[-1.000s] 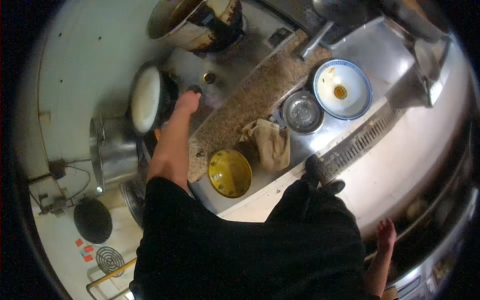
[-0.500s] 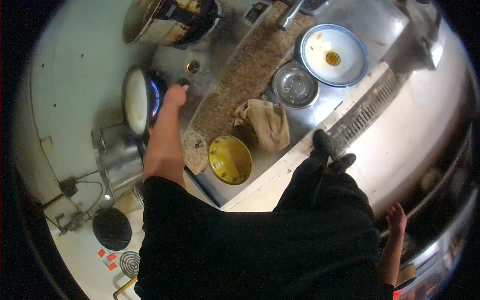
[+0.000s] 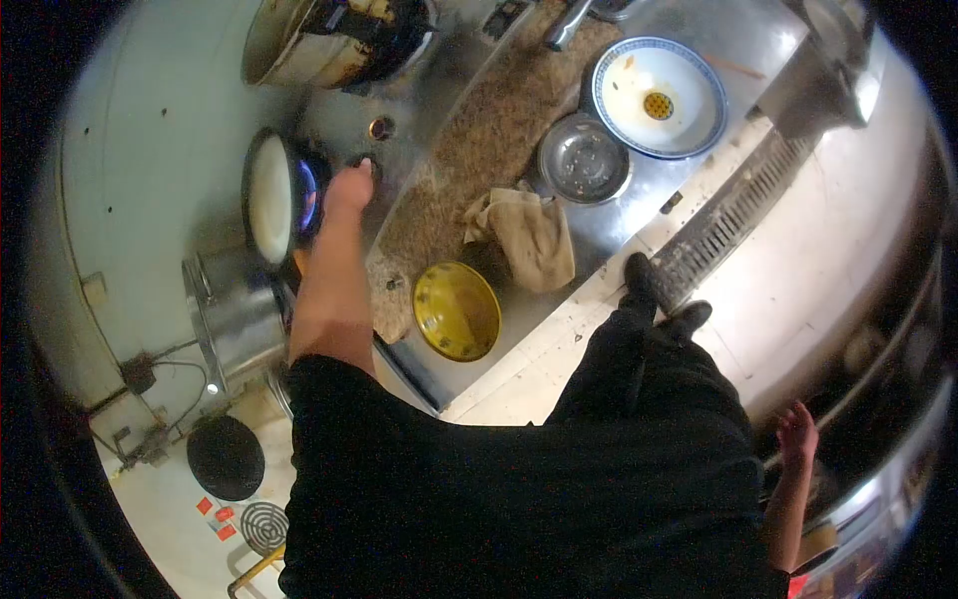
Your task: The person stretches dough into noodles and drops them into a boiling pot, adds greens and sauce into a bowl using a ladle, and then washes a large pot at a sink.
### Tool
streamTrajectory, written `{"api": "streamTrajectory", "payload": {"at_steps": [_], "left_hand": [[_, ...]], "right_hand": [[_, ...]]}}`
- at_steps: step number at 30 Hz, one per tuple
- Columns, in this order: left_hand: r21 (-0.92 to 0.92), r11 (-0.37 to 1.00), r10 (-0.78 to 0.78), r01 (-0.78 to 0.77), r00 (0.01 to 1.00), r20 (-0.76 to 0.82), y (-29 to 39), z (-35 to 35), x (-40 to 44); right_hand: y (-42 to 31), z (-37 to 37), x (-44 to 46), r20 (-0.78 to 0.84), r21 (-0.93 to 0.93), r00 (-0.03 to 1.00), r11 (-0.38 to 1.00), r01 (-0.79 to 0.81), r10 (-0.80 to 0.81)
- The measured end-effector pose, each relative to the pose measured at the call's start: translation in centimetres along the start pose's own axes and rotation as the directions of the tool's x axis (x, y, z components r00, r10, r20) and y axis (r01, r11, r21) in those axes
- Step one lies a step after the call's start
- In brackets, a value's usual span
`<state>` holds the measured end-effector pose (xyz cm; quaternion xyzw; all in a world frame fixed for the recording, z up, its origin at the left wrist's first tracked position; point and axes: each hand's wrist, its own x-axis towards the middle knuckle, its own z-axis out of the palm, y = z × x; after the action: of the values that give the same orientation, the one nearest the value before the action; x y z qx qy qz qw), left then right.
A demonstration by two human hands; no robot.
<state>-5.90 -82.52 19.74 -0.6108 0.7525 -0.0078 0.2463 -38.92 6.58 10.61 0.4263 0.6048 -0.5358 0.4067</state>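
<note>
My left hand (image 3: 350,187) reaches over the stove front, fingers closed at a small dark knob (image 3: 371,168), which they mostly cover. Just beyond it is a wide pan (image 3: 270,198) with a pale inside. A blue-violet flame (image 3: 307,193) burns beneath the pan. My right hand (image 3: 796,432) hangs low at my other side, holding nothing, with its fingers loosely apart. Nearer my body, a yellow bowl (image 3: 457,311) rests on the counter beside a crumpled tan cloth (image 3: 529,238).
Farther along stand a metal bowl (image 3: 586,158) and a blue-rimmed white basin (image 3: 689,90) with a yellow perforated piece inside. A large stained pot (image 3: 319,45) occupies the far burner. A steel pot (image 3: 239,309) stands left of my forearm. A floor grate (image 3: 718,230) runs past my shoes.
My left hand stays at the knob and has turned slightly, its fingertip now pointing more away from me. My right hand's fingers have shifted a little. The whole view has moved slightly.
</note>
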Motion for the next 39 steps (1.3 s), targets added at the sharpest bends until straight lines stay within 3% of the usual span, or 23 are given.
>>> {"api": "streamTrajectory", "payload": {"at_steps": [4, 6, 7, 8, 9, 11, 13, 14, 15, 16, 17, 18, 19, 21, 22, 25, 27, 29, 32, 34, 35, 37, 39], "left_hand": [[0.023, 0.995, -0.093, 0.099, 0.979, -0.184, 4.2, -1.9, -6.5], [-0.224, 0.972, -0.192, 0.077, 0.81, -0.555, 6.1, -2.0, -8.9], [-0.228, 0.971, -0.191, 0.071, 0.807, -0.559, 6.9, -2.0, -10.1], [-0.27, 0.943, -0.053, -0.194, 0.715, -0.698, 7.7, -2.0, -11.5], [-0.262, 0.852, 0.051, -0.453, 0.57, -0.82, 8.8, -2.0, -13.0], [-0.275, 0.683, 0.089, -0.677, 0.45, -0.889, 13.5, -2.3, -17.1], [-0.387, 0.528, 0.209, -0.756, 0.557, -0.804, 18.1, -1.1, -21.2], [-0.615, 0.305, 0.285, -0.727, 0.686, -0.67, 20.4, -0.2, -23.3], [-0.802, 0.094, 0.428, -0.59, 0.751, -0.503, 22.9, 1.0, -25.3], [-0.746, 0.128, 0.533, -0.653, 0.68, -0.503, 25.4, 2.3, -27.0], [-0.674, 0.155, 0.62, -0.723, 0.602, -0.503, 27.9, 3.0, -28.7], [-0.709, 0.144, 0.719, -0.69, 0.565, -0.405, 30.9, 1.6, -31.3], [-0.736, 0.154, 0.795, -0.66, 0.525, -0.304, 33.2, 0.2, -34.1], [-0.525, 0.295, 0.928, -0.799, 0.371, -0.043, 37.5, -0.1, -36.7], [-0.542, 0.172, 0.963, -0.823, 0.257, -0.084, 39.6, 0.6, -37.7], [-0.285, -0.019, 1.0, -0.958, -0.014, -0.018, 45.4, -0.8, -39.7], [-0.211, 0.053, 0.989, -0.976, 0.022, 0.148, 49.2, 0.6, -39.1], [-0.187, 0.132, 0.966, -0.974, 0.084, 0.244, 52.8, 2.4, -38.7], [-0.168, 0.103, 0.963, -0.98, 0.056, 0.264, 58.1, 6.2, -37.8], [-0.181, 0.208, 0.908, -0.961, 0.121, 0.4, 62.8, 7.5, -38.0], [-0.258, 0.196, 0.891, -0.946, 0.062, 0.45, 65.4, 8.8, -37.9], [-0.505, 0.155, 0.906, -0.849, -0.082, 0.416, 69.7, 10.8, -37.7], [-0.486, 0.195, 0.918, -0.852, -0.015, 0.395, 74.5, 7.6, -39.8]], "right_hand": [[0.2, -2.2, 1.8, 0.033, -0.058, 0.999, 0.998, 0.015, -0.013], [0.8, -3.5, 2.9, 0.075, -0.058, 0.997, 0.998, 0.024, -0.02], [1.1, -3.6, 3.4, 0.114, -0.058, 0.993, 0.998, 0.03, -0.023], [1.4, -3.6, 3.9, 0.114, -0.051, 0.993, 0.998, 0.037, -0.031], [1.5, -3.0, 4.0, 0.149, -0.279, 0.984, 0.95, 0.138, -0.099], [1.3, -2.5, 3.4, 0.167, -0.605, 0.963, 0.75, 0.269, -0.211], [2.0, -2.8, 4.2, 0.076, -0.756, 0.955, 0.609, 0.242, -0.285], [4.5, -6.9, 9.9, 0.014, -0.793, 0.972, 0.59, 0.154, -0.235], [3.1, -3.0, 5.6, 0.037, -0.816, 0.961, 0.548, 0.188, -0.274], [1.0, 2.2, 0.0, 0.06, -0.837, 0.948, 0.502, 0.218, -0.313], [1.0, 2.9, -0.7, 0.154, -0.742, 0.925, 0.578, 0.34, -0.346], [-0.2, 4.9, -2.6, 0.089, -0.703, 0.961, 0.668, 0.246, -0.26], [0.0, 4.7, -1.6, 0.107, -0.759, 0.966, 0.609, 0.233, -0.237], [-1.6, 5.2, -2.3, 0.162, -0.811, 0.959, 0.523, 0.263, -0.232], [-2.9, 5.3, -2.8, 0.192, -0.902, 0.954, 0.341, 0.264, -0.23], [-3.2, 1.8, 0.9, 0.282, -0.863, 0.911, 0.336, 0.378, -0.301], [-3.9, -0.5, 3.6, 0.227, -0.843, 0.939, 0.432, 0.322, -0.257], [-6.0, -2.9, 6.1, 0.193, -0.857, 0.934, 0.413, 0.309, -0.3], [-12.4, -7.3, 8.5, 0.211, -0.82, 0.922, 0.455, 0.347, -0.324], [-17.8, -10.4, 9.6, 0.197, -0.807, 0.861, 0.422, 0.414, -0.469], [-21.4, -12.0, 9.5, 0.183, -0.801, 0.856, 0.432, 0.415, -0.483], [-28.5, -14.8, 8.6, 0.085, -0.676, 0.933, 0.668, 0.312, -0.351], [-33.8, -17.4, 9.7, 0.034, -0.637, 0.898, 0.682, 0.358, -0.439]]}}
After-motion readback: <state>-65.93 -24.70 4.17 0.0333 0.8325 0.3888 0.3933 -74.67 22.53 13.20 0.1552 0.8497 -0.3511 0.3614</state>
